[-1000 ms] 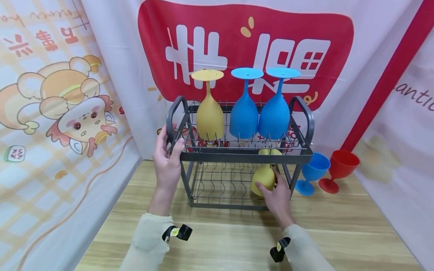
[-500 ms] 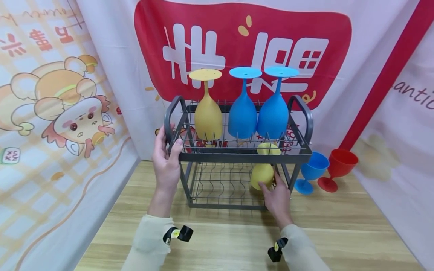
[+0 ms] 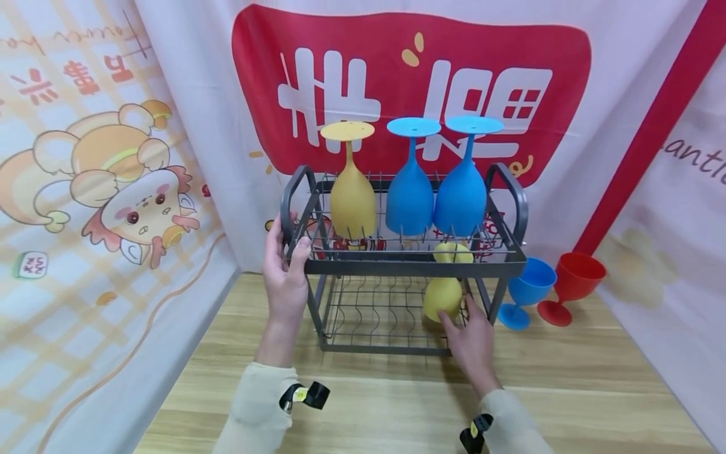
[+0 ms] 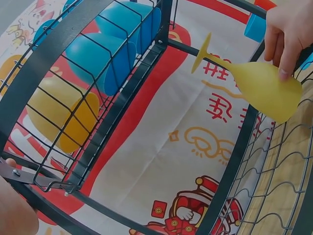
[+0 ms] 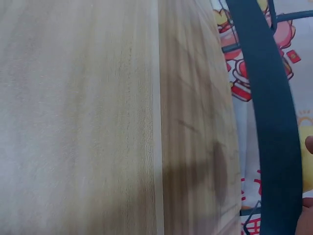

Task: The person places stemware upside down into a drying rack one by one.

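My left hand [image 3: 286, 280] grips the left side of a dark two-tier dish rack [image 3: 408, 270], thumb over its upper frame. Down on the right of the lower tier, a yellow plastic goblet [image 3: 442, 297] is upside down, its stem and foot rising behind the upper rail. My right hand [image 3: 472, 347] holds the bowl low, thumb at the front and fingers at the right side. In the left wrist view this goblet [image 4: 266, 88] shows whole, with a digit lying on its bowl. Only fingertips and a strip of yellow show at the right wrist view's edge.
On the upper tier a yellow goblet [image 3: 353, 202] and two blue goblets [image 3: 409, 198] stand inverted. Right of the rack, a blue goblet [image 3: 532, 282] and a red goblet [image 3: 578, 277] stand upright on the wooden table [image 3: 363, 403]. Printed cloth [image 3: 255, 208] hangs behind.
The lower yellow goblet has gone from tilted to more upright. My right fingers have slid slightly lower and rightward on its bowl. My left hand keeps its place on the rack.
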`<state>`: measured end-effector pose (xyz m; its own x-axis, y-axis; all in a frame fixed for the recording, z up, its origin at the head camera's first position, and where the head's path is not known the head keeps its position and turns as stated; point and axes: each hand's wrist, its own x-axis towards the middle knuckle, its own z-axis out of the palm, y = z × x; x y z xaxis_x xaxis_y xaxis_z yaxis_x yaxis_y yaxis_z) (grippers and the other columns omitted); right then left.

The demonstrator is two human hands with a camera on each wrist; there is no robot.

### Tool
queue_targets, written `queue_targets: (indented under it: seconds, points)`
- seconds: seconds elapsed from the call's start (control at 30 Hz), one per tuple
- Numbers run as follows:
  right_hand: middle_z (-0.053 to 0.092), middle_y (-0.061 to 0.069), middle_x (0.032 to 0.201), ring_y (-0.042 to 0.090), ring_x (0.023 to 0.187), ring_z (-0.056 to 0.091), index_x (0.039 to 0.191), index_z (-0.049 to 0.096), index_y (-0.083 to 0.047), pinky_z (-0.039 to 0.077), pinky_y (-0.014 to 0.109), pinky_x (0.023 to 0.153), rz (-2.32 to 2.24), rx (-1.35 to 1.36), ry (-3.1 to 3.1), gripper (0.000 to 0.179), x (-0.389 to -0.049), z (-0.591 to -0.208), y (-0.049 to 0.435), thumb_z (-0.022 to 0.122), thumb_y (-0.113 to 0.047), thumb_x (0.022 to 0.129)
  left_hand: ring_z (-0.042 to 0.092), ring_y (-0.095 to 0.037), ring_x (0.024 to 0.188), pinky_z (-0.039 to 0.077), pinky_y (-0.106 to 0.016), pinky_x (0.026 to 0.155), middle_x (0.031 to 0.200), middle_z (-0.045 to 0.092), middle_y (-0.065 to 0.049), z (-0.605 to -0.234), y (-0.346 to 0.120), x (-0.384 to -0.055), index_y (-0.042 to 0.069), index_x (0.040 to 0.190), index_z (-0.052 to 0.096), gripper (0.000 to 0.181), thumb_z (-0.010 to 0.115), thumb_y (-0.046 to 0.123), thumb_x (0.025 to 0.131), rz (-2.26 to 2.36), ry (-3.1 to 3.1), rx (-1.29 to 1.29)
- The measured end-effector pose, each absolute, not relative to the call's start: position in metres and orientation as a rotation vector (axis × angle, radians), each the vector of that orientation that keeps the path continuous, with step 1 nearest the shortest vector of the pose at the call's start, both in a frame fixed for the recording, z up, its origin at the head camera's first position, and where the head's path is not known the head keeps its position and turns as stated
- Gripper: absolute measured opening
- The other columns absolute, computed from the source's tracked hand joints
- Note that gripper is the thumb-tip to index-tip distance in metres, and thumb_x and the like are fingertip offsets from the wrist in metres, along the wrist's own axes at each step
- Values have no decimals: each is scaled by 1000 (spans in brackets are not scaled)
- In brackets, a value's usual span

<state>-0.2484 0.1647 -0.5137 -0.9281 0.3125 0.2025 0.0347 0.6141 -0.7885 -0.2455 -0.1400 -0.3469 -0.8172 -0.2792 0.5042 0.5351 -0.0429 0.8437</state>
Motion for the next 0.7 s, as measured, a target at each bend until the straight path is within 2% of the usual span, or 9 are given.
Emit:
queue_targets:
  seconds: [0.1, 0.17, 0.23, 0.33, 0.4, 0.47, 0.57, 0.63, 0.7]
  points:
    - [46, 29, 161, 49, 148, 47, 161, 39, 0, 43, 62, 120, 1216, -236, -2547, 78, -238, -514, 168, 75, -28, 98, 48, -22, 152, 39, -45, 129, 158, 55, 10, -347, -141, -245, 25, 160, 43, 57, 59, 18, 106, -1906, -1689, -269]
    - [49, 26, 160, 48, 145, 51, 161, 42, -3, 46, 62, 118, 1206, -211, -2543, 75, -228, -516, 171, 75, -28, 98, 48, -23, 152, 38, -46, 129, 158, 55, 10, -347, -141, -245, 25, 160, 43, 57, 59, 18, 106, -1903, -1692, -272]
    - [58, 22, 154, 43, 137, 60, 156, 51, -7, 52, 56, 113, 1190, -180, -2486, 67, -217, -519, 175, 77, -27, 98, 48, -24, 152, 38, -48, 129, 159, 54, 7, -347, -140, -245, 25, 160, 43, 56, 59, 19, 106, -1904, -1695, -274]
    - [74, 14, 133, 32, 114, 74, 138, 68, -8, 60, 26, 100, 1135, -71, -2306, 49, -203, -523, 185, 83, -18, 93, 48, -25, 151, 37, -49, 129, 161, 53, 2, -347, -140, -246, 25, 160, 43, 56, 59, 19, 106, -1910, -1691, -277]
    - [79, 11, 120, 13, 104, 75, 127, 74, -6, 56, 11, 92, 1094, 17, -2184, 40, -195, -525, 195, 85, -10, 89, 49, -26, 150, 37, -50, 129, 160, 53, 2, -348, -140, -246, 25, 160, 44, 56, 59, 20, 106, -1913, -1687, -279]
    - [81, 12, 113, -4, 100, 71, 120, 75, -3, 49, 1, 88, 1062, 72, -2096, 35, -191, -525, 208, 86, -3, 87, 49, -26, 150, 37, -49, 129, 159, 55, 6, -347, -140, -246, 25, 160, 44, 56, 60, 20, 106, -1913, -1685, -281]
    - [80, 14, 114, -21, 101, 60, 123, 75, -2, 49, 1, 86, 1079, 12, -2056, 34, -187, -522, 229, 83, -5, 90, 50, -24, 150, 38, -48, 128, 157, 56, 10, -347, -139, -246, 26, 160, 44, 56, 60, 20, 106, -1910, -1682, -283]
    - [79, 12, 120, -19, 103, 59, 129, 72, -6, 46, -1, 87, 1098, -109, -2066, 38, -187, -517, 240, 83, -14, 93, 50, -23, 150, 38, -48, 128, 157, 56, 10, -347, -139, -246, 26, 160, 44, 56, 60, 20, 106, -1906, -1682, -281]
    - [76, 9, 129, -11, 109, 61, 137, 68, -12, 44, -1, 88, 1140, -253, -2087, 46, -189, -511, 249, 82, -25, 95, 50, -23, 150, 38, -48, 128, 157, 56, 10, -348, -138, -246, 25, 159, 44, 56, 60, 19, 106, -1905, -1678, -283]
